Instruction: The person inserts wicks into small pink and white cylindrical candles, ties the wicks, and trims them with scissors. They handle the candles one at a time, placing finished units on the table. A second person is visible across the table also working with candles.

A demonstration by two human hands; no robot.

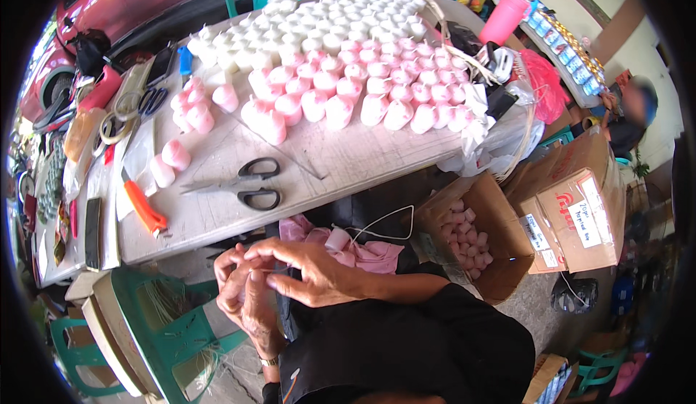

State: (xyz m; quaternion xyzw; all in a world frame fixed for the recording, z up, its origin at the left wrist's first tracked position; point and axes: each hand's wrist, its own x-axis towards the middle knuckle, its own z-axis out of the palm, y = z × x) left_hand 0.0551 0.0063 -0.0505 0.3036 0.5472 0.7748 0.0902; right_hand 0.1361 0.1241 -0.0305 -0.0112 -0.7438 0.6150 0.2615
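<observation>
My left hand (248, 299) and my right hand (315, 270) meet in front of my lap, just off the table's near edge. The fingers of both are closed in a pinch. Something thin like a thread seems to run between them, too small and covered to make out. On a pink cloth (380, 257) over my lap lies a small pale pink candle (337, 239), with a white cord (384, 236) looping to its right. Rows of pink candles (339, 112) and white candles (333, 41) with wicks stand on the table (312, 179).
Black-handled scissors (257, 183) and an orange utility knife (145, 204) lie near the table's front edge. An open carton (507, 273) of pink candles stands at my right, beside a closed box (569, 212). A green chair (159, 324) is at my left. A person (634, 117) sits far right.
</observation>
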